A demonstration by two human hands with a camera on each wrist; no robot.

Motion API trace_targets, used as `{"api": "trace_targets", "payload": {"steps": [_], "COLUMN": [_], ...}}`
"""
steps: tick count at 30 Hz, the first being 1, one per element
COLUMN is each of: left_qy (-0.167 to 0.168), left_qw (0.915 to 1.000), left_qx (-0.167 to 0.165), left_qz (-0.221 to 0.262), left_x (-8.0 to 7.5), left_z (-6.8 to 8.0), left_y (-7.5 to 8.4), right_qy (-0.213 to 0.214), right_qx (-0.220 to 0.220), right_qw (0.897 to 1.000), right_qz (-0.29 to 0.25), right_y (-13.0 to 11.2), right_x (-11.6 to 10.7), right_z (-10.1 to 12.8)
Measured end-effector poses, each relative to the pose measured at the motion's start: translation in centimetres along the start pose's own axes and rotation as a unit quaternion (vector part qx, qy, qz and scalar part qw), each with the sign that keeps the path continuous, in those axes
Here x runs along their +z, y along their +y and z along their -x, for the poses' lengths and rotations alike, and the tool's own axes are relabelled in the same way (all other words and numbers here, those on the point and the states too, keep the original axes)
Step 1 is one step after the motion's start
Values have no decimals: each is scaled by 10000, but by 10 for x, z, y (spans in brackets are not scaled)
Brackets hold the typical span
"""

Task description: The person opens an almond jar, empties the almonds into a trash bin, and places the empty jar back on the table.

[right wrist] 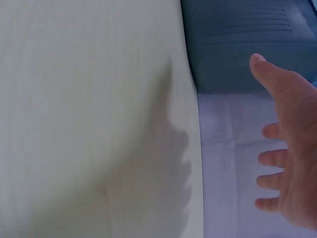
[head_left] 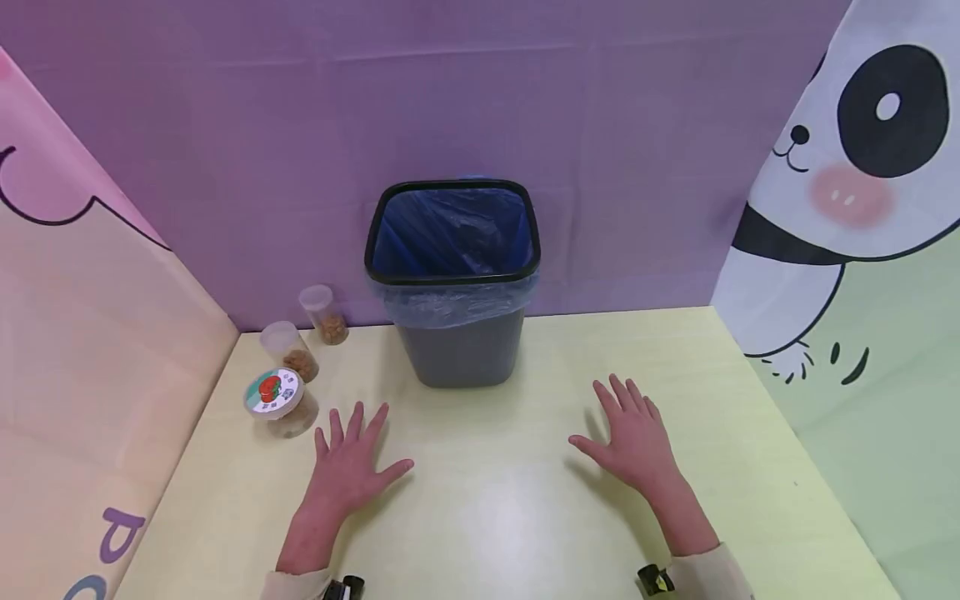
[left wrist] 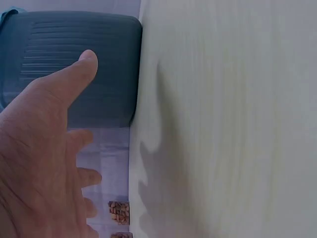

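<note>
My left hand (head_left: 348,467) hovers above the table with its fingers spread and holds nothing. Nearest to it is a clear jar (head_left: 292,417) whose white lid bears a red picture. Behind that jar stand two clear containers, a nearer one (head_left: 291,350) and a farther one (head_left: 325,315), each with brown bits at the bottom. My right hand (head_left: 637,442), also spread and holding nothing, is over the right half of the table. A grey trash can (head_left: 465,346) with a black rim and a bluish plastic liner (head_left: 450,304) stands beyond and between the hands.
The pale wooden table (head_left: 495,517) meets a purple cloth wall (head_left: 622,167) right behind the trash can. Printed panels flank it, with a panda (head_left: 832,200) on the right one. Each wrist wears a dark strap device, partly in view.
</note>
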State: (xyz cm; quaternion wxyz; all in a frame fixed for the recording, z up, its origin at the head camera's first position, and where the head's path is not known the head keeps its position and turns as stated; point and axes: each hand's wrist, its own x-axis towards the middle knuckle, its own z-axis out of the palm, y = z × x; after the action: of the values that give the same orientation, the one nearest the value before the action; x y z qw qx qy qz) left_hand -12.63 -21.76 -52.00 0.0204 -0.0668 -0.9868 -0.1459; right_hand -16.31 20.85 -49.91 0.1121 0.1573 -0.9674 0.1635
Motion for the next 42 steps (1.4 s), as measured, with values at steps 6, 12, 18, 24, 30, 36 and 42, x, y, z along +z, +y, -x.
{"api": "trace_targets", "payload": {"steps": [6, 12, 18, 24, 30, 36, 42], "left_qy": [89, 137, 390, 227, 498, 1068, 2027], "left_qw": [9988, 9958, 9916, 9669, 9421, 9361, 8973], "left_qx": [275, 633, 692, 527, 684, 715, 306], "left_qz": [385, 654, 1023, 2486, 3243, 3275, 3908], "left_x": [-4, -13, -22, -30, -44, -64, -75], "left_z": [10, 17, 24, 36, 41, 53, 67], "left_y": [4, 11, 16, 20, 18, -8, -40], "right_qy": [756, 976, 853, 495, 237, -61, -215], "right_qx": [-491, -715, -814, -1055, -1322, -1499, -1491], "right_qw": [9947, 9885, 9861, 9835, 9795, 9716, 9660], "right_qz": [-496, -907, -1170, -1383, -1501, -1831, -2102], "right_y": [-16, -40, -63, -85, -104, -119, -126], "right_x": [6, 10, 11, 12, 15, 24, 32], "right_z": [-2, -5, -2, 2, 4, 8, 12]}}
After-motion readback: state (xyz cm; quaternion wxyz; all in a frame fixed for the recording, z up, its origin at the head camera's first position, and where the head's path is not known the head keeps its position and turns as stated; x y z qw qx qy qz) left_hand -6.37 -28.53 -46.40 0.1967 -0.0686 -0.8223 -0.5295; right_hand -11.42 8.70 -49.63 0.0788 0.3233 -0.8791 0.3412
